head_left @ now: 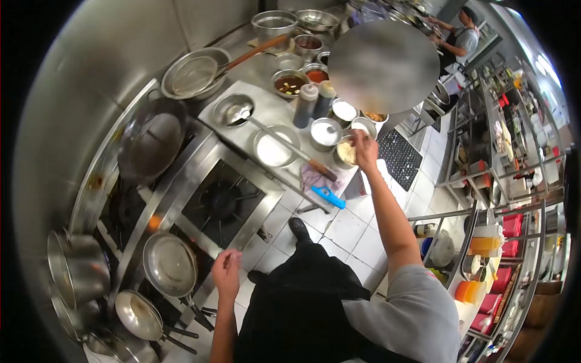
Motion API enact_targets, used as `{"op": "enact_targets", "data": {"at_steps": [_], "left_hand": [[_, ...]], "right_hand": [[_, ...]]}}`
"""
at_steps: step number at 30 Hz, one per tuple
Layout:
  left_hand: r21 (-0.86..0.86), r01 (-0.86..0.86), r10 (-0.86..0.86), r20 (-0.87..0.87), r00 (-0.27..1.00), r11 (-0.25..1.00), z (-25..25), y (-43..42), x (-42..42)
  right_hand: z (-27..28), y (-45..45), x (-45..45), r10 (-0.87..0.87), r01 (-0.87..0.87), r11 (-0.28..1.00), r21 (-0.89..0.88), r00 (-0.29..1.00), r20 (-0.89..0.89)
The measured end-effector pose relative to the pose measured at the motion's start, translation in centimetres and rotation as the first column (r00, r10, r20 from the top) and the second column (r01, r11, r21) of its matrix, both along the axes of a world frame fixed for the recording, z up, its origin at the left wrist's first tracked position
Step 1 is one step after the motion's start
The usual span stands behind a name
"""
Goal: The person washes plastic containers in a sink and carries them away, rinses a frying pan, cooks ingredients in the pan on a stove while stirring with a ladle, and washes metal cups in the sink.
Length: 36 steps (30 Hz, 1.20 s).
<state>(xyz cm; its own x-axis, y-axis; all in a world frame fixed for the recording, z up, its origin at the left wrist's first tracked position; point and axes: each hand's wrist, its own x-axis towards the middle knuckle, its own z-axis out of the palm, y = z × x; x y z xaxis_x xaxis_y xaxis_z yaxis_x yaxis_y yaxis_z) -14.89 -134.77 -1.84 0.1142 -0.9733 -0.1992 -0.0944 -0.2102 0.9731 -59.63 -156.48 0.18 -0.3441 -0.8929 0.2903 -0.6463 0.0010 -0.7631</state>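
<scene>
And here's your right hand [365, 150], out over the rim of a round metal tub [346, 152] of pale yellow, lumpy stuff at the counter's [248, 91] near end; your fingers bunch downward, and whether they grip anything, you cannot tell. Just beside it, a metal canister [325, 133] brims with smooth white. Dark-filled squeeze bottles [306, 106] stand upright behind! A long steel ladle [266, 129], wooden-ended, crosses over a wide bowl [273, 149] of white. Below the handle, a crumpled pinkish cloth [317, 175] and a glossy blue plastic object [328, 196], any lettering too small to read. Left hand [226, 272] now: near the stove [219, 201], fingers half curled, too blurred to tell whether they close. Beyond, a dark, rounded wok [151, 145] and a shallow round pan [170, 265].
</scene>
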Motion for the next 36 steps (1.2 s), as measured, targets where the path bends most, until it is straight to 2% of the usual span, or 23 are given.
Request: {"op": "enact_targets", "data": {"at_steps": [1, 2, 3, 5, 6, 8, 9, 11, 12, 14, 15, 17, 18, 19, 20, 21, 24, 25, 26, 28, 32, 34, 36], "left_hand": [[-0.022, 0.034, -0.034, -0.005, 0.999, 0.999, 0.9, -2.9, -2.4], [-0.047, 0.076, -0.079, -0.054, 0.995, 0.996, 1.7, -5.9, -5.1], [-0.071, 0.117, -0.124, -0.101, 0.987, 0.991, 2.5, -8.9, -8.0], [-0.094, 0.236, -0.246, -0.114, 0.963, 0.967, 2.8, -14.7, -14.2], [-0.228, 0.355, -0.353, 0.051, 0.934, 0.907, 3.0, -18.0, -17.2], [-0.317, 0.355, -0.33, 0.131, 0.935, 0.879, 4.1, -23.5, -23.1], [-0.363, 0.336, -0.336, 0.063, 0.94, 0.869, 4.3, -26.2, -25.5], [-0.392, 0.309, -0.36, -0.06, 0.931, 0.866, 4.3, -30.2, -30.2], [-0.401, 0.305, -0.365, -0.081, 0.928, 0.864, 3.2, -31.9, -32.4], [-0.344, 0.273, -0.269, 0.059, 0.961, 0.899, 1.2, -34.9, -36.2], [-0.349, 0.272, -0.267, 0.063, 0.962, 0.897, 0.7, -35.9, -37.6], [-0.278, 0.15, -0.061, 0.303, 0.951, 0.949, 0.1, -37.6, -39.7], [-0.286, 0.142, -0.051, 0.305, 0.951, 0.947, -0.3, -38.4, -40.3], [-0.271, 0.063, 0.004, 0.239, 0.971, 0.961, -0.9, -39.1, -40.7], [-0.25, -0.019, 0.065, 0.175, 0.982, 0.968, -2.0, -39.9, -41.1], [-0.336, -0.126, 0.226, 0.279, 0.933, 0.933, -3.1, -40.7, -41.8], [-0.297, -0.178, 0.231, 0.157, 0.96, 0.938, -4.2, -42.1, -41.6], [-0.367, -0.231, 0.323, 0.214, 0.922, 0.901, -4.2, -42.3, -41.9], [-0.368, -0.247, 0.339, 0.21, 0.917, 0.896, -4.3, -42.3, -42.1], [-0.4, -0.14, 0.209, 0.135, 0.968, 0.906, -4.3, -42.1, -42.2], [-0.522, -0.106, 0.135, 0.018, 0.991, 0.846, -0.8, -40.4, -42.0], [-0.545, -0.093, 0.056, -0.085, 0.995, 0.833, 1.5, -39.7, -41.5], [-0.59, -0.076, -0.052, -0.198, 0.979, 0.804, 5.0, -38.2, -40.4]], "right_hand": [[-2.5, -1.7, -1.0, 0.006, -0.018, 0.993, 0.12, 0.995, 0.097], [-7.6, -3.6, -2.8, 0.09, -0.097, 0.991, 0.093, 0.993, 0.08], [-6.7, -3.4, -2.2, 0.105, -0.128, 0.965, 0.23, 0.988, 0.109], [-7.2, -4.6, -3.1, 0.131, -0.202, 0.959, 0.198, 0.937, 0.323], [-8.6, -5.3, -4.4, 0.146, -0.233, 0.949, 0.212, 0.922, 0.359], [-4.7, -3.8, -5.4, 0.064, -0.162, 0.969, 0.184, 0.892, 0.448], [-3.2, -2.9, -5.9, 0.001, -0.101, 0.982, 0.163, 0.854, 0.521], [-3.1, -0.8, -8.3, -0.124, 0.133, 0.988, -0.078, 0.986, 0.108], [0.1, 0.7, -7.8, -0.196, 0.199, 0.974, -0.107, 0.98, 0.044], [1.6, 3.7, -6.4, -0.208, 0.214, 0.976, -0.025, 0.965, 0.162], [1.5, 5.0, -5.4, -0.086, 0.095, 0.995, -0.044, 0.981, 0.173], [0.1, 6.6, -2.9, 0.172, -0.186, 0.977, 0.099, 0.976, 0.136], [-0.8, 6.8, -1.2, 0.3, -0.316, 0.948, 0.033, 0.924, 0.237], [-0.4, 6.6, 0.0, 0.399, -0.404, 0.914, 0.036, 0.911, 0.102], [-0.8, 6.3, 1.4, 0.45, -0.455, 0.888, 0.061, 0.889, 0.082], [-1.3, 5.8, 2.4, 0.503, -0.504, 0.863, 0.011, 0.863, 0.048], [-5.5, 3.8, 5.4, 0.568, -0.568, 0.822, -0.038, 0.823, -0.001], [-5.0, 2.5, 6.0, 0.602, -0.593, 0.797, -0.112, 0.769, 0.215], [-5.4, 2.3, 6.4, 0.615, -0.606, 0.787, -0.112, 0.76, 0.21], [-7.2, 1.7, 7.3, 0.545, -0.547, 0.837, 0.015, 0.836, 0.061], [-10.0, 0.3, 8.9, 0.557, -0.557, 0.83, 0.015, 0.83, -0.034], [-7.5, -1.5, 9.1, 0.537, -0.502, 0.843, 0.192, 0.775, -0.333], [-11.2, -3.2, 9.8, 0.553, -0.435, 0.824, 0.362, 0.756, -0.35]]}}
